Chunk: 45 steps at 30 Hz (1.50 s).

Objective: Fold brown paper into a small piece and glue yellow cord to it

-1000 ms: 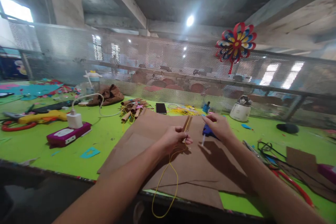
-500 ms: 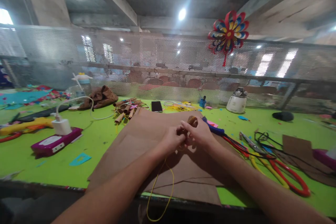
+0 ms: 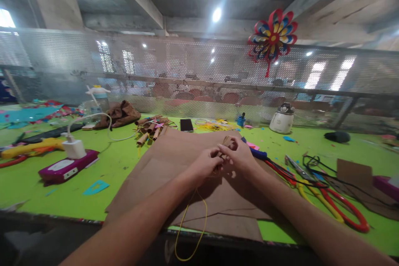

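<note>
Above the brown paper sheet (image 3: pixel 168 162), my two hands meet with their fingertips close together. My right hand (image 3: pixel 241 156) is closed around a small brown paper piece (image 3: pixel 228 140), mostly covered by the fingers. Thumb and fingers of my left hand (image 3: pixel 207 162) pinch at the near side of that piece, where a yellow string (image 3: pixel 205 212) comes out. The string hangs in a long loop past the table's front edge. Exactly what the left fingertips grip is partly hidden.
Right of the sheet lie scissors with red and yellow handles (image 3: pixel 346 210) and a blue-handled tool (image 3: pixel 258 153). Brown paper rolls (image 3: pixel 151 129), a phone (image 3: pixel 186 125) and a white jar (image 3: pixel 282 119) stand farther back. At left is a purple power strip (image 3: pixel 68 166) with a plugged-in charger (image 3: pixel 74 149).
My right fingers have shifted slightly on the brown piece, and its top shows less darkly. The left hand and hanging string loop stay nearly in place; the view has moved a little.
</note>
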{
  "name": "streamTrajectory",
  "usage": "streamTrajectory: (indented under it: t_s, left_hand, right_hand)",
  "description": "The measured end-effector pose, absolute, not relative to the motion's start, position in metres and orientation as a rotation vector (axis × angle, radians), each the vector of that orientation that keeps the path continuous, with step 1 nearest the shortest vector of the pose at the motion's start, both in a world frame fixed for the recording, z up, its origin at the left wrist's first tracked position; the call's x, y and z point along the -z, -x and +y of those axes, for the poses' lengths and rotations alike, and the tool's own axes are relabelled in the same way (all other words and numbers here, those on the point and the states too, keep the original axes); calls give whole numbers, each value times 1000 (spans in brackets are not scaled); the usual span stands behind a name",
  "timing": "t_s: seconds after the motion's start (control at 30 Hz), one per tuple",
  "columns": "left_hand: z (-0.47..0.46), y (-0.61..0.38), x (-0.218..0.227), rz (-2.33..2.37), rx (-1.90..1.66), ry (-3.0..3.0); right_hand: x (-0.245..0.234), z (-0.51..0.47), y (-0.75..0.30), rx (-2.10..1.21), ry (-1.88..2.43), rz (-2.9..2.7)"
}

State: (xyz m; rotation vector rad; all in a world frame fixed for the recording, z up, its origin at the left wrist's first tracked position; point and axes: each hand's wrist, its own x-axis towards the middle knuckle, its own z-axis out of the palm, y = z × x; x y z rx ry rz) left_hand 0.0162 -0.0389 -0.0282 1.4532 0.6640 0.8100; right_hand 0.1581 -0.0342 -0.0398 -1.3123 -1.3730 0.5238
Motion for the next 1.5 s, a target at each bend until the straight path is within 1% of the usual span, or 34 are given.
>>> streamTrajectory:
  t_s: [0.1,0.37,0.5,0.87,1.23,1.4,1.5]
  left_hand:
    - [-39,-16,27,670,-782,-1383]
    - [-34,-13,30,587,-739,-1209]
    - [-31,-11,33,581,-705,-1238]
    - [-32,-13,34,678,-711,-1315]
    - [-33,-12,33,664,-685,-1331]
    - [-32,-12,33,682,-702,-1334]
    - [-32,-11,33,660,-700,-1314]
  right_hand:
    - [42,-32,-160,-517,1299,-1372]
    - [32,-42,-157,-657,1278,-1305]
    - [29,-44,-156,-721,1233,-1270]
    - [36,-38,-166,-621,1211,-1305]
    - [35,-36,-168,-664,1184,-1221]
    - [33,-39,-166,-718,1191,-1197]
    - [30,-44,-162,-827,1151,-1139]
